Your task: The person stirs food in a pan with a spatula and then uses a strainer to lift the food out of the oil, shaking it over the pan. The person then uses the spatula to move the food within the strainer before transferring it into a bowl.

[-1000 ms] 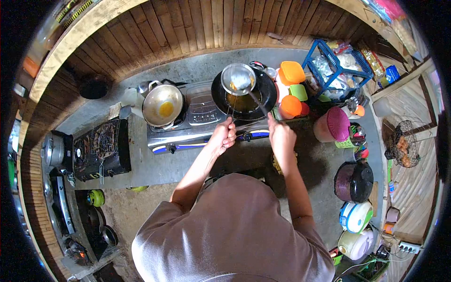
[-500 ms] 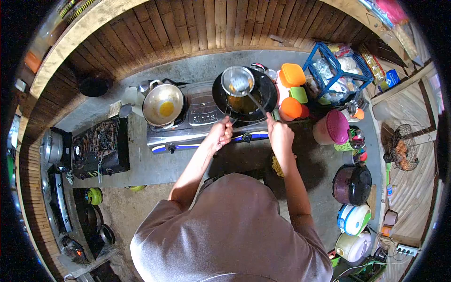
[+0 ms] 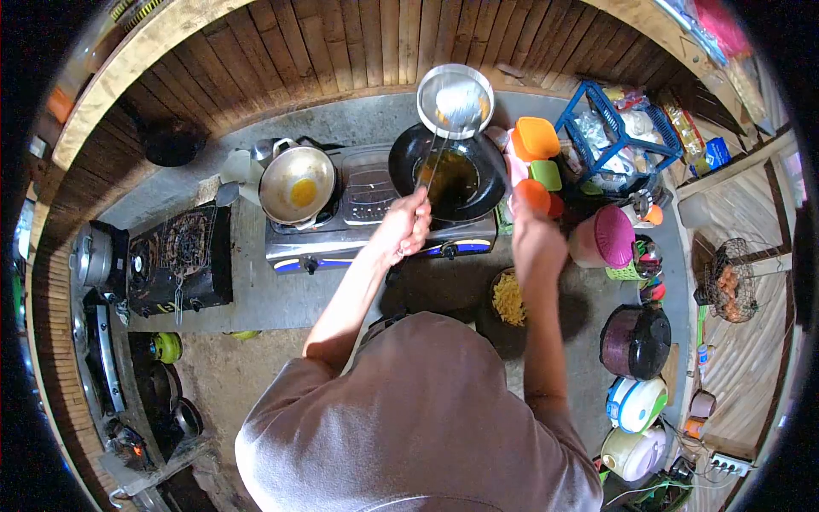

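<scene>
My left hand (image 3: 406,227) is closed on the handle of a round mesh strainer (image 3: 456,102), raised over the far edge of a black wok (image 3: 486,171). Pale and orange bits lie in the strainer. Dark oil (image 3: 454,175) sits at the bottom of the wok, which stands on the stove's right burner. My right hand (image 3: 537,243), blurred, is closed at the right of the wok, around a thin utensil handle that I can barely make out. Near my right forearm is a bowl of yellow pieces (image 3: 509,300).
A pale pan (image 3: 273,183) with yellow liquid stands on the left burner of the stove (image 3: 375,243). Orange and green containers (image 3: 536,138), a blue basket (image 3: 607,154) and a pink-lidded bin (image 3: 613,235) stand at the right. A black grill stove (image 3: 217,269) is at the left.
The strainer has moved up and right, away from over the wok's middle. My right hand has shifted right and down, uncovering more of the yellow pieces.
</scene>
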`<move>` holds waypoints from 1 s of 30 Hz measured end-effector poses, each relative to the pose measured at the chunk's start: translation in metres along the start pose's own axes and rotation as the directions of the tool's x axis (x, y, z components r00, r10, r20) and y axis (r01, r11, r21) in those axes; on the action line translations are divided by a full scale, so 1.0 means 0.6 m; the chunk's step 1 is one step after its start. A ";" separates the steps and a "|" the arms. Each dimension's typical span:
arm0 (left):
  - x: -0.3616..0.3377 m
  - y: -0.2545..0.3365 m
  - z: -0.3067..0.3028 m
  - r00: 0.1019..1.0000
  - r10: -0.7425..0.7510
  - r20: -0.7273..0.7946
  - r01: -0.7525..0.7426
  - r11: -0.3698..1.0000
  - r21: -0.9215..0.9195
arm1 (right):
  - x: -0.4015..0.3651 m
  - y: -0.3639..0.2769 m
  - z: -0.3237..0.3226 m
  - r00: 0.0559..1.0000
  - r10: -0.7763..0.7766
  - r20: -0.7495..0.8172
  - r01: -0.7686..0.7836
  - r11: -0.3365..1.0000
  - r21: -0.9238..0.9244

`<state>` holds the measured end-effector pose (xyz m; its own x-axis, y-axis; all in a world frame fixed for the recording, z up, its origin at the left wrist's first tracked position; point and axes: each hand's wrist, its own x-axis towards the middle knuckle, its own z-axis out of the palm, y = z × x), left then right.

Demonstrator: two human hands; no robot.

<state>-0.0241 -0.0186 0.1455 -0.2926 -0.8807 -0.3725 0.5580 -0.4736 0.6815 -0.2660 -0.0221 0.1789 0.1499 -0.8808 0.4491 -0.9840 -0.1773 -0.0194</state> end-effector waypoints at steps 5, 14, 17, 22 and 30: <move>0.040 -0.097 -0.079 0.976 -0.196 -0.090 0.185 0.975 -0.121 | -0.052 0.001 0.126 1.000 -0.012 -0.004 0.013 0.976 0.216; -0.034 0.041 0.034 0.995 0.055 0.080 -0.051 0.997 -0.051 | 0.027 -0.005 -0.086 0.986 -0.077 -0.149 0.081 0.996 0.024; -0.010 -0.001 0.003 1.000 0.019 0.013 -0.019 1.000 0.003 | 0.001 -0.022 -0.029 0.995 -0.019 -0.098 0.022 0.999 0.032; 0.043 -0.122 -0.091 0.971 -0.211 -0.116 0.199 0.974 -0.108 | -0.054 -0.001 0.133 0.964 0.047 0.263 -0.091 0.983 0.159; -0.020 0.050 0.020 0.994 0.025 0.111 -0.020 0.999 -0.047 | 0.046 -0.002 -0.096 0.987 -0.110 -0.115 0.106 0.994 -0.038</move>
<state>-0.0130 -0.0225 0.1779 -0.3627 -0.8879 -0.2831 0.5999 -0.4549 0.6582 -0.2661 -0.0209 0.2429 0.2448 -0.7997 0.5482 -0.9655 -0.2528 0.0625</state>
